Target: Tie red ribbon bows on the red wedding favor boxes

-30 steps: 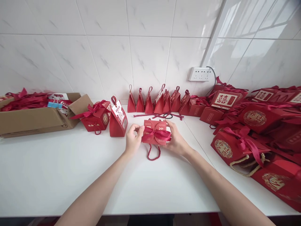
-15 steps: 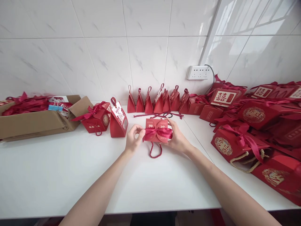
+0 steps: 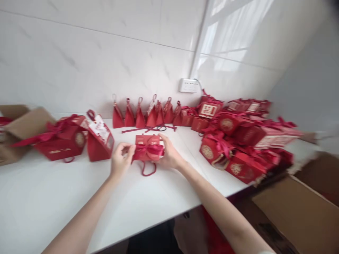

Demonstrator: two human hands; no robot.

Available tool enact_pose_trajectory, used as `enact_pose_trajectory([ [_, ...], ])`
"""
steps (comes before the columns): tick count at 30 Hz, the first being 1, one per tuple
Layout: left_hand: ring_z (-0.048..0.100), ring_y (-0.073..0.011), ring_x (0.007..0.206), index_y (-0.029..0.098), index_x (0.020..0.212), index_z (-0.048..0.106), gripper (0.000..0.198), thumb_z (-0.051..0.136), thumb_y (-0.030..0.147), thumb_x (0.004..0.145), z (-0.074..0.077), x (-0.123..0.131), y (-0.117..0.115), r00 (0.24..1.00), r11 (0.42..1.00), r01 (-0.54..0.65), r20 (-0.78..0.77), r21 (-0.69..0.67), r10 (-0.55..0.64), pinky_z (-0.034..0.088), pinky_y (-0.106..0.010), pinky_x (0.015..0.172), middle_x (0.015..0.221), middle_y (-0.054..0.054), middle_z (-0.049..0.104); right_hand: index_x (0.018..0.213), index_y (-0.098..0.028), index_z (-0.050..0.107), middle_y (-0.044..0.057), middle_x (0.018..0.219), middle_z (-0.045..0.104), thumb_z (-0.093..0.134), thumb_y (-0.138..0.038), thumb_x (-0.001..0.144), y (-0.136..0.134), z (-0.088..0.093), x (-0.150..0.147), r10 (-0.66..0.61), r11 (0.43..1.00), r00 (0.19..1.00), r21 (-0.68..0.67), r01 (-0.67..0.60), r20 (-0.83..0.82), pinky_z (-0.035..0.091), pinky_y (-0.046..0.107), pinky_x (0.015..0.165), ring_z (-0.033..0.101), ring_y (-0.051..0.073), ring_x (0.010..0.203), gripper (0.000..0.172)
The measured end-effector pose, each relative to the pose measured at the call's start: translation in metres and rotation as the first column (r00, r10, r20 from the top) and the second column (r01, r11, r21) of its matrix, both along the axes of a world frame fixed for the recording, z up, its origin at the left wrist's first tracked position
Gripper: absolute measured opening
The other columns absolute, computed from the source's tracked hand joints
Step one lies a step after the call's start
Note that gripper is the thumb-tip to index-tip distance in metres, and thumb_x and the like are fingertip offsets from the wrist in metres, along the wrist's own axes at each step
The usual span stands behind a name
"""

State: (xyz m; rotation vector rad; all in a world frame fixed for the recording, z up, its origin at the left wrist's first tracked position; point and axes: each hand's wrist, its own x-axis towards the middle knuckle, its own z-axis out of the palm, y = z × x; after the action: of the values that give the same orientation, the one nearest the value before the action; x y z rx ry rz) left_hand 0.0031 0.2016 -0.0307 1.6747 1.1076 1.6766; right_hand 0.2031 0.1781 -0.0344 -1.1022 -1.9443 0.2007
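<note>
A small red gift box (image 3: 140,140) with gold characters stands in front of me on the white table. A dark red satin ribbon (image 3: 149,149) is tied in a bow across it, and a twisted cord handle (image 3: 148,173) loops out at its near side. My left hand (image 3: 122,158) is closed at the box's left side, its thumb and finger pinching the end of the bow. Wrapped round the right side of the box is my right hand (image 3: 169,153), its fingers partly hidden behind it. The picture is somewhat blurred.
A row of red triangular boxes (image 3: 140,118) lines the wall, with loose ribbons (image 3: 148,129) before it. On the left are a triangular box (image 3: 99,144), a bowed box (image 3: 62,143) and a cardboard carton (image 3: 29,128). Piled boxes (image 3: 219,144) fill the right; an open carton (image 3: 299,208) is below.
My view has swung to the right, so the scene shifts left and the lower right carton comes into sight. Both hands keep their hold on the box and bow.
</note>
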Motion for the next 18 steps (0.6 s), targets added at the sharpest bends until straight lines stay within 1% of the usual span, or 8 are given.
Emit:
enact_pose_trajectory([
  [2,0.051,-0.0126,0.056,0.020,0.068,0.051,0.022,0.061,0.039,0.072,-0.002,-0.001,0.001,0.999,1.000,0.016,-0.032,-0.026,-0.017,0.043,-0.025,0.056,0.059,0.003,0.052,0.142,-0.020,0.017,0.019,0.138,0.037,0.081,-0.031,0.057,-0.021,0.005,0.003,-0.088,0.996,0.995,-0.020,0.090,0.053,0.035,0.047,0.106,0.037,0.031,0.128,0.107],
  [5,0.048,-0.0121,0.051,0.021,0.065,0.047,0.022,0.056,0.038,0.074,-0.003,-0.001,0.003,0.996,0.996,0.073,-0.054,-0.045,-0.075,0.040,-0.024,0.052,0.053,0.004,0.048,0.142,-0.022,0.018,0.018,0.139,0.037,0.080,-0.031,0.059,-0.070,0.012,0.020,-0.231,0.968,0.969,-0.078,0.237,0.084,0.038,0.047,0.104,0.037,0.031,0.129,0.104],
  [8,0.046,-0.0126,0.049,0.021,0.063,0.045,0.022,0.054,0.039,0.073,-0.003,0.002,0.003,0.993,0.993,0.092,-0.061,-0.073,-0.096,0.038,-0.025,0.049,0.050,0.004,0.047,0.143,-0.023,0.018,0.019,0.138,0.037,0.080,-0.035,0.059,-0.130,0.019,0.048,-0.394,0.911,0.917,-0.105,0.399,0.064,0.038,0.049,0.103,0.038,0.033,0.128,0.106],
  [11,0.050,-0.0144,0.052,0.021,0.064,0.045,0.024,0.053,0.042,0.074,-0.001,0.004,0.001,0.987,0.989,0.077,-0.130,-0.123,-0.093,0.040,-0.026,0.050,0.053,0.003,0.048,0.143,-0.024,0.017,0.017,0.137,0.038,0.080,-0.033,0.059,-0.190,0.034,0.074,-0.527,0.838,0.846,-0.116,0.532,0.074,0.038,0.050,0.103,0.040,0.033,0.127,0.106],
  [13,0.054,-0.0165,0.057,0.021,0.067,0.047,0.023,0.054,0.041,0.074,0.001,0.005,-0.004,0.975,0.983,0.100,-0.180,-0.152,-0.127,0.043,-0.028,0.053,0.057,0.002,0.051,0.143,-0.025,0.017,0.016,0.138,0.036,0.079,-0.033,0.059,-0.229,0.047,0.087,-0.603,0.777,0.790,-0.145,0.613,0.109,0.039,0.049,0.102,0.042,0.032,0.125,0.105],
  [15,0.057,-0.0184,0.063,0.022,0.069,0.048,0.020,0.054,0.040,0.075,0.002,0.006,-0.011,0.953,0.978,0.138,-0.248,-0.155,-0.174,0.046,-0.029,0.056,0.062,0.002,0.054,0.142,-0.026,0.018,0.015,0.140,0.034,0.078,-0.035,0.060,-0.270,0.062,0.098,-0.678,0.695,0.718,-0.182,0.695,0.153,0.041,0.047,0.100,0.044,0.031,0.124,0.102],
  [17,0.059,-0.0201,0.067,0.023,0.071,0.049,0.020,0.050,0.041,0.078,0.002,0.011,-0.020,0.911,0.982,0.160,-0.367,-0.102,-0.187,0.047,-0.031,0.057,0.065,0.001,0.056,0.142,-0.027,0.019,0.014,0.141,0.035,0.077,-0.037,0.061,-0.313,0.074,0.109,-0.762,0.591,0.622,-0.200,0.782,0.180,0.041,0.045,0.100,0.044,0.030,0.124,0.099],
  [18,0.060,-0.0208,0.069,0.024,0.071,0.048,0.021,0.047,0.042,0.080,0.002,0.015,-0.025,0.884,0.984,0.174,-0.432,-0.048,-0.178,0.047,-0.031,0.058,0.067,0.001,0.057,0.141,-0.026,0.020,0.014,0.140,0.037,0.076,-0.039,0.061,-0.336,0.078,0.115,-0.810,0.525,0.558,-0.200,0.827,0.181,0.041,0.045,0.099,0.044,0.031,0.124,0.099],
])
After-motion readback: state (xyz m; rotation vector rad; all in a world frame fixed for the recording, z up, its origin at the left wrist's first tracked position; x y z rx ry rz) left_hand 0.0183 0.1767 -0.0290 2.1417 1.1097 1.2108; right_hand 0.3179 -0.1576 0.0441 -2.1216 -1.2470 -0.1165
